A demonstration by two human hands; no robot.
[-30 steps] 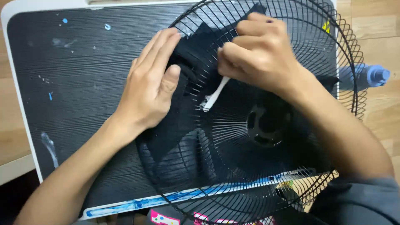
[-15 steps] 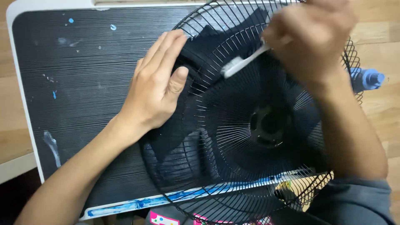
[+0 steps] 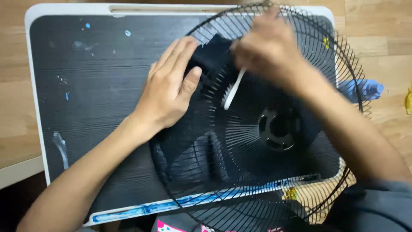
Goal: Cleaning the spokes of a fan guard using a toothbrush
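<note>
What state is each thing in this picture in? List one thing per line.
Fan guard: lying flat on the table, overhanging its near edge.
Left hand: open, pressed flat on the guard's rim.
Right hand: blurred, closed on a white brush.
White brush: tilted, its end against the wires.
Black table: paint-flecked, blue streak along the near edge.

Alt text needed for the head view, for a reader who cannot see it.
A left hand presses flat on a black wire fan guard while the blurred right hand holds a white brush against its wires. The guard lies on a dark, paint-flecked board.
</note>
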